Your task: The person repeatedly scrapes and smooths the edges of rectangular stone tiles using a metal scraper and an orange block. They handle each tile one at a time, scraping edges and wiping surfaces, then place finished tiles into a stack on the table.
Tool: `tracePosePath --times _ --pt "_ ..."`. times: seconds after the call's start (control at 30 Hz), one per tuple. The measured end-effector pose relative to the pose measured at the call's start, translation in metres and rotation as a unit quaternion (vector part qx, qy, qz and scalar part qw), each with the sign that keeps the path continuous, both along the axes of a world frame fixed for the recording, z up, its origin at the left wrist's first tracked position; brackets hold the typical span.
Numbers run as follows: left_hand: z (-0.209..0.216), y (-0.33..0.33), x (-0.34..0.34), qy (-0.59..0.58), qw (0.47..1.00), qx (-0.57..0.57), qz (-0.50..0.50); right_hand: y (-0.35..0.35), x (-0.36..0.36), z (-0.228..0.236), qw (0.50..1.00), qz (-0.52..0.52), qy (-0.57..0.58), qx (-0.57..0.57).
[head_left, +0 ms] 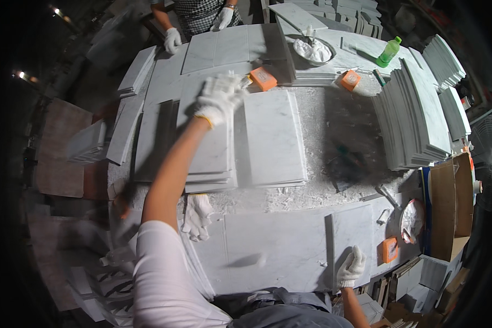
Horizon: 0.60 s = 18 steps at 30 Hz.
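Observation:
My left hand (220,101), in a white knit glove with a yellow cuff, reaches far out over a stack of grey-white marble tiles (208,150). Motion smears its fingers, so I cannot make out whether they hold anything. Just right of it lies an orange block (264,78), and a second tile stack (274,136) stands beside the first. At the near right, my gloved right hand (351,268) is over a narrow marble tile (351,227), fingers loosely bent and pointing away from me. Nothing shows in that hand.
A spare white glove (197,217) lies at the near stack edge. Upright tiles (413,115) line the right side. Behind are a bowl of white paste (314,52), a green bottle (388,53) and a co-worker's gloved hand (173,40). A cardboard box (441,205) stands right.

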<state>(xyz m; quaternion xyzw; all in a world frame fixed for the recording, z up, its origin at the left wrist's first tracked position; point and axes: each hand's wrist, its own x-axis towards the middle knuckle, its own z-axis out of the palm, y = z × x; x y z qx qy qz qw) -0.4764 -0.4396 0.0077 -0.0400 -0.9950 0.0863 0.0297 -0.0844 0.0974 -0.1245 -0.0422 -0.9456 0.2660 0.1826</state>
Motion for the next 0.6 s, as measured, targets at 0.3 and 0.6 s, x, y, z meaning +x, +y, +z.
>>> tracePosePath --times 0.3,0.6 --pt "0.043 0.145 0.208 -0.116 0.853 0.359 -0.36 0.008 0.003 -0.009 1.0 0.012 -0.004 0.006" --pt "0.105 0.202 0.339 -0.145 0.75 0.535 -0.361 -0.007 -0.004 0.012 0.999 0.009 0.038 0.001"
